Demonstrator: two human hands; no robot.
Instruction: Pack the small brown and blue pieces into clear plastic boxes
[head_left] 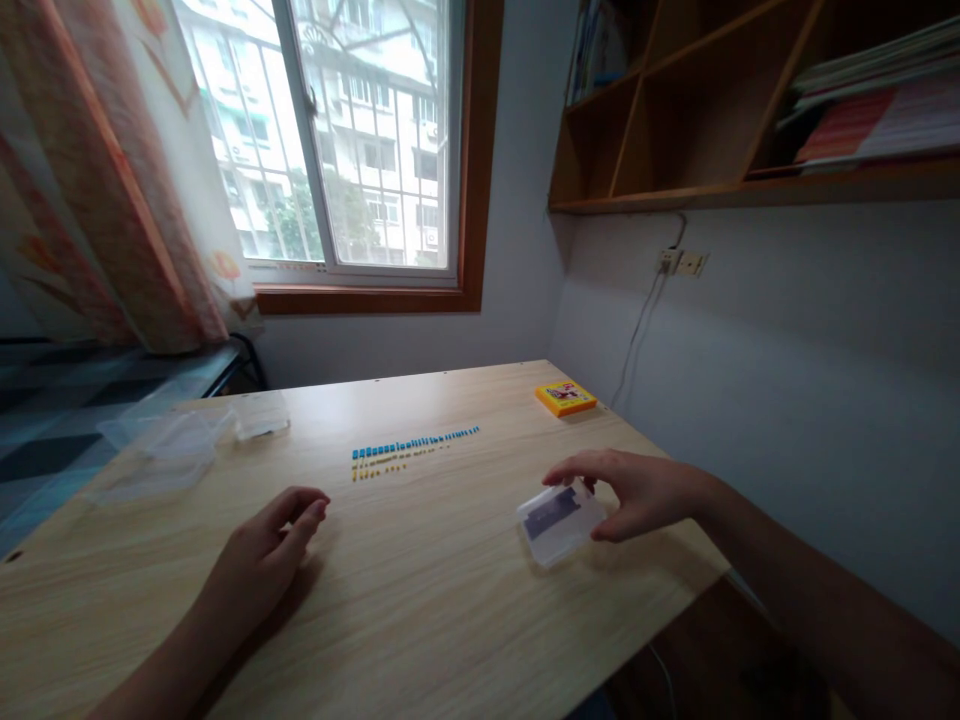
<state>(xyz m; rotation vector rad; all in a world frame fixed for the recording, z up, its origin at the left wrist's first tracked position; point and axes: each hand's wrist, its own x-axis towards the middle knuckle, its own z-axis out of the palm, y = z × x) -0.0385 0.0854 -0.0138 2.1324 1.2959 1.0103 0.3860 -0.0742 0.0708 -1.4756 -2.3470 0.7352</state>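
Gripping the clear box [562, 532] by its edges, right of the blue pieces [414, 443], the right hand [639, 493] has it on their side; the left hand [264, 545], pinched on nothing visible, is nearside of them

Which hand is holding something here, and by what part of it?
The right hand grips the clear plastic box, thumb at its right edge, fingers at its far edge. Nothing shows in the left hand, though its curled fingers could hide something small.

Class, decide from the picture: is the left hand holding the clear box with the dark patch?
No, that clear box is at the right hand, well apart from the left hand.
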